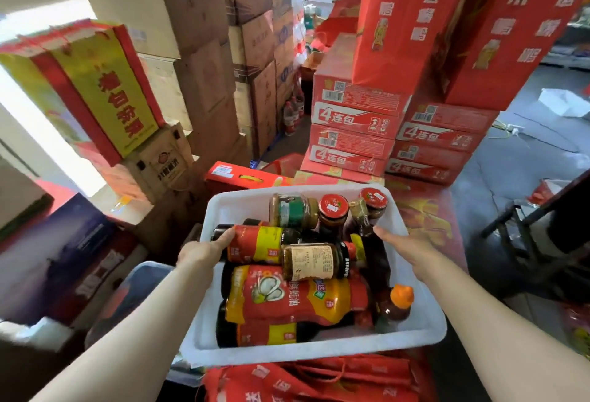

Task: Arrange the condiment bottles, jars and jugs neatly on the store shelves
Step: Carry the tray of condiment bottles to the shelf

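White tub (424, 331) held above red cartons (354, 143), loaded with bottles (297, 299) and jars (292, 210) lying loose. Left hand (204, 253) grips left rim; right hand (408, 247) grips right rim. Likely heavy; glass fragile; contents may roll. Keep level, support both rims.

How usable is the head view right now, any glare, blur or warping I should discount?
Head view: the white tray and its bottles are sharp and evenly lit; the doorway at far left is blown out by daylight; the yellow carton and stacked red cases lean from wide-angle distortion; the frame edges are soft, the distant aisle hazy.
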Tool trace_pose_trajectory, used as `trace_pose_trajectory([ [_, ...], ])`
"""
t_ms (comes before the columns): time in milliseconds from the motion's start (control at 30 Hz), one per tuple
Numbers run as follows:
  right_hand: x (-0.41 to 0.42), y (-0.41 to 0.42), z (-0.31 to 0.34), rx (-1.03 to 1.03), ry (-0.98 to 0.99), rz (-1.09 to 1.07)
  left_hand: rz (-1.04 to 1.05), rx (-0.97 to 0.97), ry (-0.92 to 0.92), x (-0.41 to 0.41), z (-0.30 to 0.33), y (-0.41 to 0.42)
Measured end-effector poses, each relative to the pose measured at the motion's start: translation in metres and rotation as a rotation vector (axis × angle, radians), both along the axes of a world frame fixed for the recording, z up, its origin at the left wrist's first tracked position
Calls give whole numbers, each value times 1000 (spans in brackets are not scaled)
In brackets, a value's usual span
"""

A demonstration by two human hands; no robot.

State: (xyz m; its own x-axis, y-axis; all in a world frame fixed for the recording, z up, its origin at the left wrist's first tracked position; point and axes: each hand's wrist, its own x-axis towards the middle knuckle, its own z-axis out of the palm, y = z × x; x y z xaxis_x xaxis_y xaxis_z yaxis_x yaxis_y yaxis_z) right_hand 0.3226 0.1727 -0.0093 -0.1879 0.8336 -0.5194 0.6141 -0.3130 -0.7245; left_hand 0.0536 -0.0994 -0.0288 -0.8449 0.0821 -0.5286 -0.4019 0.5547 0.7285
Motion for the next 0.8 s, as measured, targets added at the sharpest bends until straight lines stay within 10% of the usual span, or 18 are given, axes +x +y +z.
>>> trace_pose_trajectory([
  [400,4,-111,9,179,-89,270,302,-14,-76,107,0,-171],
  [800,-14,-395,-22,300,-208,911,980,99,-133,290,-40,-490],
])
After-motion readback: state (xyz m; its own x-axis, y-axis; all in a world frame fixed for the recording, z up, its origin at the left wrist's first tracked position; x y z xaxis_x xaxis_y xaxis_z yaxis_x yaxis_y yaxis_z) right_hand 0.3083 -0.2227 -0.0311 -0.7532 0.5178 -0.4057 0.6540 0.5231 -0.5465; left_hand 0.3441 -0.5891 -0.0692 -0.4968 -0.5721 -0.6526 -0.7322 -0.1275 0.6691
